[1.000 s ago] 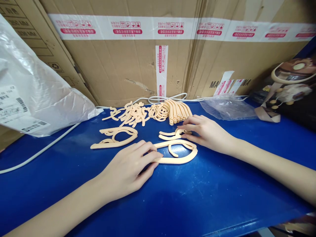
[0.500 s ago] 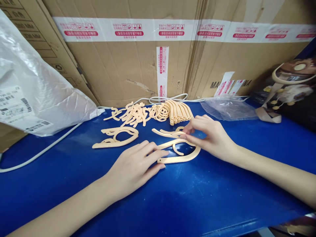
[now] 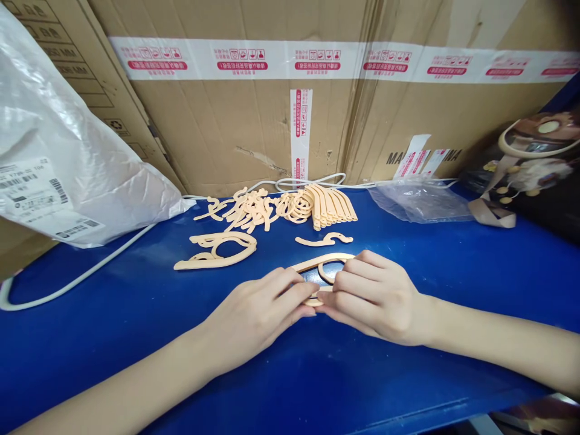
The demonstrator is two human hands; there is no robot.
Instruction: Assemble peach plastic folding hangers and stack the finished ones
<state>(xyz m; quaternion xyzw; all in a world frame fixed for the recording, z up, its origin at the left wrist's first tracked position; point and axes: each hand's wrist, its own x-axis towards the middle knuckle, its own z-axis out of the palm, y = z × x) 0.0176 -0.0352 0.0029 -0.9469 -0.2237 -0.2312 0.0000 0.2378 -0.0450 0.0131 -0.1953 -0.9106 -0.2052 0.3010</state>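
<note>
A beige plastic folding hanger [image 3: 319, 263] lies in front of me, partly hidden by my fingers. My left hand [image 3: 265, 311] is closed in a pinch at the near end of its lower arm. Close against those fingertips, my right hand [image 3: 380, 296] pinches a slim curved beige piece [image 3: 313, 302] over that same arm; most of the piece is covered. Behind the hands rests a loose S-shaped curved piece [image 3: 324, 240]. To the left lies another folded hanger [image 3: 217, 252] with its parts together.
Along the back sit a heap of small curved pieces [image 3: 251, 208] and a row of hanger arms [image 3: 333, 205]. A cardboard box [image 3: 226, 127] stands behind them. At left are a white plastic mailer bag [image 3: 90, 163] and a white cable [image 3: 90, 278]; clear plastic [image 3: 421, 202] lies back right.
My right hand has picked up one of the two curved pieces behind the hanger and brought it nearer, down to my left fingertips. The other curved piece stays behind.
</note>
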